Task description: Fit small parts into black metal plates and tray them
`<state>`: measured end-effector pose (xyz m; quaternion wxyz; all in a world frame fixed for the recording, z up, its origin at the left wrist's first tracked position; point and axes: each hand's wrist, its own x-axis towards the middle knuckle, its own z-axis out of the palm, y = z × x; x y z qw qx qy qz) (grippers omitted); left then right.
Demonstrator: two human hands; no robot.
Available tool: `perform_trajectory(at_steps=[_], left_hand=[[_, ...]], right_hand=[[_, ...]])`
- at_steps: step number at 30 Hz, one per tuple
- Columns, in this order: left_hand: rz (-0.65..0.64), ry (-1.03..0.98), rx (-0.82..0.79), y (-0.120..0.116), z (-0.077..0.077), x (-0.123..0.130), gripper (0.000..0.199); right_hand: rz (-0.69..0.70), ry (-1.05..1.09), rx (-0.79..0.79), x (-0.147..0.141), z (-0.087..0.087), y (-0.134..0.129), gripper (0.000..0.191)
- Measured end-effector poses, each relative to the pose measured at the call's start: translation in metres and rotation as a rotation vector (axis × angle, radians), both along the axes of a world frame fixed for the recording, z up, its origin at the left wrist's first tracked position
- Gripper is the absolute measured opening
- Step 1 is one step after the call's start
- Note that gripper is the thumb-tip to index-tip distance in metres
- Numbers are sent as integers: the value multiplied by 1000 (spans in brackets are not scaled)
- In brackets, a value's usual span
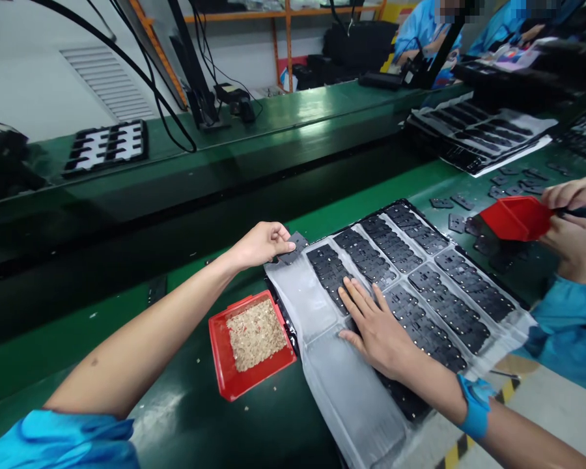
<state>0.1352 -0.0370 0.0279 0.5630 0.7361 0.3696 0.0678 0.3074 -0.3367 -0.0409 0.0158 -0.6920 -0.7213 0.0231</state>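
Note:
A small flat black plate (pixel 294 248) is pinched between the thumb and fingers of my left hand (pixel 268 244), just over the far left corner of the tray. My right hand (pixel 378 332) lies spread, palm down, on the rows of black plates (pixel 366 256) in the tray. Those plates overlap one another in several compartments of the tray, which has a translucent liner (pixel 306 290). At the left end, two compartments show only the bare liner. A red bin (pixel 224 381) holding many tiny tan pieces (pixel 256 335) stands against the tray's left side.
A co-worker's hands (pixel 579 221) hold something dark behind a red scoop-like bin (pixel 517 218) at right. Loose black plates (pixel 461 202) lie near it. Stacked lined trays (pixel 483 130) sit farther back. A black-and-white tray (pixel 107 146) rests on the raised green ledge.

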Motion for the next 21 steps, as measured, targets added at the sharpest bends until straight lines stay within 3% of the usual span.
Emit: perform_trajectory(at_steps=[6, 13, 21], left_hand=[[-71, -5, -23, -9, 7, -5, 24], [-240, 75, -52, -41, 10, -18, 28], [-344, 303, 176, -81, 12, -22, 23]], right_hand=[[-9, 10, -12, 0, 6, -5, 68], [-19, 20, -23, 3, 2, -11, 67], [-42, 26, -2, 5, 3, -4, 67]])
